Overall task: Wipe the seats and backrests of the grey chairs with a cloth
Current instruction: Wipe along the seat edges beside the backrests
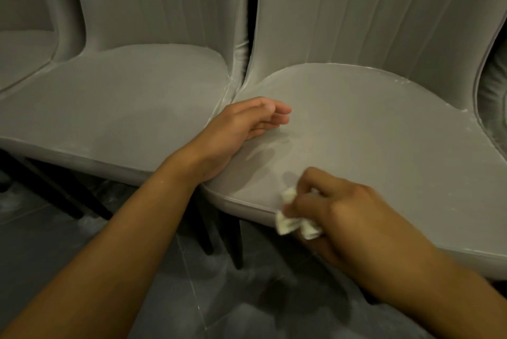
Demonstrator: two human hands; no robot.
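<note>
Grey upholstered chairs stand side by side. The right chair's seat (370,130) fills the middle and right, with its ribbed backrest (370,15) behind. My left hand (241,125) rests on the left side of that seat, fingers relaxed and holding nothing. My right hand (348,215) grips a small crumpled white cloth (290,223) at the seat's front edge. White specks lie along the seam at the back right of the seat.
A second grey chair (131,97) stands to the left, touching the first, and part of a third (22,50) shows at the far left. Black chair legs (236,242) reach down to a dark tiled floor (164,297).
</note>
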